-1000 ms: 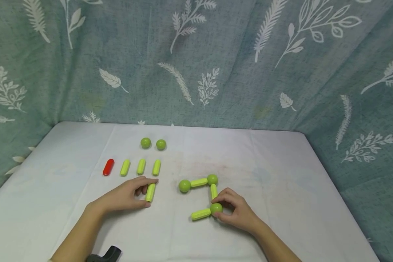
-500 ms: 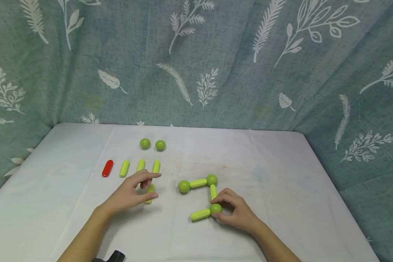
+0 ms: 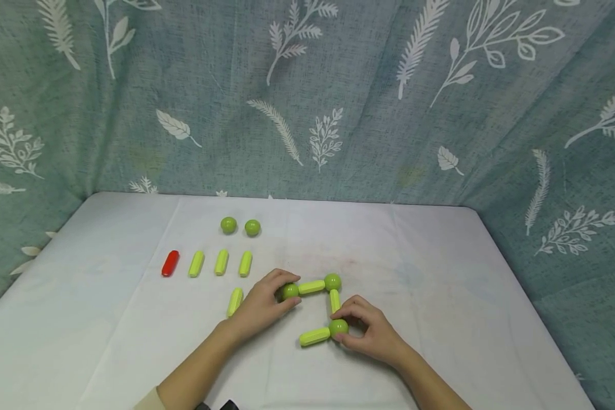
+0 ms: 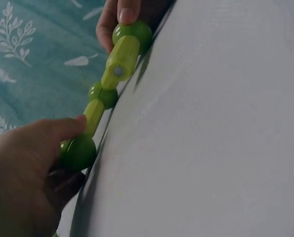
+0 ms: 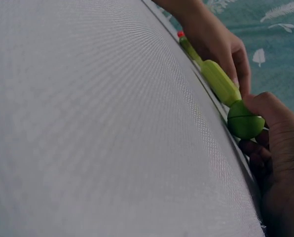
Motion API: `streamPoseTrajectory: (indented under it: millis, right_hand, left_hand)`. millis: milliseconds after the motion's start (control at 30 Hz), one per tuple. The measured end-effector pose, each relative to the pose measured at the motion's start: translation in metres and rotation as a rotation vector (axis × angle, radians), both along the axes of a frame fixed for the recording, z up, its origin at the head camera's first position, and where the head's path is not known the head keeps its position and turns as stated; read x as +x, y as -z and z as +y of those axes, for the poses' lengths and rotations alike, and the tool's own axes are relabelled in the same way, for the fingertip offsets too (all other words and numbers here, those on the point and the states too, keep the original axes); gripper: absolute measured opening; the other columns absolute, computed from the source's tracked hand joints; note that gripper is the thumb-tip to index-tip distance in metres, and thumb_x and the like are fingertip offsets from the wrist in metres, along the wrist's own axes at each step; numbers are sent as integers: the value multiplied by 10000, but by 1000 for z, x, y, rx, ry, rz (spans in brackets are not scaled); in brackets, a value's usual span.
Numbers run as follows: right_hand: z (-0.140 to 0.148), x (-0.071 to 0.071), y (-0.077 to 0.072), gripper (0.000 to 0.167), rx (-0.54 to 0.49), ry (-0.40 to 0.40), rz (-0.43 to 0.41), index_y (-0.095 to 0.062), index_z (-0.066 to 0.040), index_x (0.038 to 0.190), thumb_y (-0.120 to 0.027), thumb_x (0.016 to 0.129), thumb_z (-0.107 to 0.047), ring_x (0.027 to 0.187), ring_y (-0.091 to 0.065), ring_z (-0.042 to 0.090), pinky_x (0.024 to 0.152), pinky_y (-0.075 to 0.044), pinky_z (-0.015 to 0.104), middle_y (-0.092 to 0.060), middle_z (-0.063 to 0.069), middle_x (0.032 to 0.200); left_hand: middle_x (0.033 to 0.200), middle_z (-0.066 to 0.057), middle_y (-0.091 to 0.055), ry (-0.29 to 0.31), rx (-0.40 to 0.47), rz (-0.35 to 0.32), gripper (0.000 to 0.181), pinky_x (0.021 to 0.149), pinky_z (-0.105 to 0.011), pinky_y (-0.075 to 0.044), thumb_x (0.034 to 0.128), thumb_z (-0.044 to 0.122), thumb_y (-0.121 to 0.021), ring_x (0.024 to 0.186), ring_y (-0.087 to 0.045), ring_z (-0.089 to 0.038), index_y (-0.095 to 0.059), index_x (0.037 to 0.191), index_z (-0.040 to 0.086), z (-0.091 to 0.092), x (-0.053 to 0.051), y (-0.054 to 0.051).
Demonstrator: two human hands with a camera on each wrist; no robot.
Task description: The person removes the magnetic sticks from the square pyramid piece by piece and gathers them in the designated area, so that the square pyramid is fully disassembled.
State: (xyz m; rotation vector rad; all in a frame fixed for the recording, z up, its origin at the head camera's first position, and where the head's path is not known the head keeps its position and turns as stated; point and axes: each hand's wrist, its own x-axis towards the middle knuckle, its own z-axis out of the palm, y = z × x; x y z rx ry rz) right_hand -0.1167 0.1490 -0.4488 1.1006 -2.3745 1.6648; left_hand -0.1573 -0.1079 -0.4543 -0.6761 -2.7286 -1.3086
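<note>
On the white tabletop, three green balls and three yellow-green rods are joined in an angular, open-sided chain. My left hand (image 3: pixel 263 306) holds the chain's left ball (image 3: pixel 290 292) between thumb and fingers. From that ball a rod (image 3: pixel 311 287) runs to the far corner ball (image 3: pixel 332 281). My right hand (image 3: pixel 371 330) pinches the near corner ball (image 3: pixel 339 328); its fingertips lie by the side rod (image 3: pixel 335 300). The near rod (image 3: pixel 315 336) points left from this ball, and its free end shows a round metal dot in the left wrist view.
A loose yellow-green rod (image 3: pixel 234 302) lies beside my left wrist. Farther back are a red rod (image 3: pixel 170 263) and a row of three yellow-green rods (image 3: pixel 221 262). Two loose green balls (image 3: pixel 228 225) sit behind them. A leaf-patterned curtain (image 3: pixel 307 102) borders the table.
My left hand has let go of the loose rod, leaving it on the table, and moved right to the chain's left ball. My right hand has stayed on the near ball.
</note>
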Motion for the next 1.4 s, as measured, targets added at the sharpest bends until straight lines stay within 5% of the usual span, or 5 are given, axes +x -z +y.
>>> streamPoseTrajectory:
  millis: [200, 767, 1033, 1167, 1400]
  right_hand:
    - [-1, 1, -1, 258, 4, -1, 10, -644, 30, 985, -726, 745, 77, 789, -536, 192, 669, -500, 285, -555, 130, 916]
    - [-1, 0, -2, 269, 10, 3, 29, -648, 27, 978, -733, 729, 80, 778, -530, 184, 644, -487, 287, -561, 129, 910]
    - [-2, -1, -1, 272, 13, 5, 16, -648, 33, 982, -735, 727, 75, 783, -533, 207, 651, -489, 287, -565, 144, 916]
    - [-3, -2, 1, 272, 12, -2, 14, -646, 32, 988, -733, 734, 73, 780, -529, 205, 646, -488, 288, -562, 144, 916]
    - [-1, -1, 1, 275, -1, -10, 22, -641, 31, 988, -731, 732, 80, 790, -531, 195, 662, -495, 289, -556, 135, 914]
  left_hand:
    - [992, 92, -585, -75, -9, 1, 257, 777, -276, -459, 814, 189, -744, 890, -527, -78, -666, 1058, 168, 8, -2, 9]
    - [979, 48, -547, -118, 136, 182, 157, 803, -243, -496, 845, 81, -696, 911, -552, -99, -704, 1001, 102, 13, -4, 21]
    - [1122, -52, -513, -139, 215, 158, 506, 770, -230, -509, 798, 130, -756, 936, -525, -137, -590, 1273, 73, 6, -6, 8]
    - [1141, -11, -526, -136, 214, 81, 508, 839, -277, -521, 783, 138, -770, 995, -545, -130, -599, 1259, 90, -7, -5, -5]
    - [1140, 13, -612, -238, 115, 96, 505, 881, -357, -450, 727, 200, -817, 1036, -512, -155, -636, 1191, 115, -43, -15, -10]
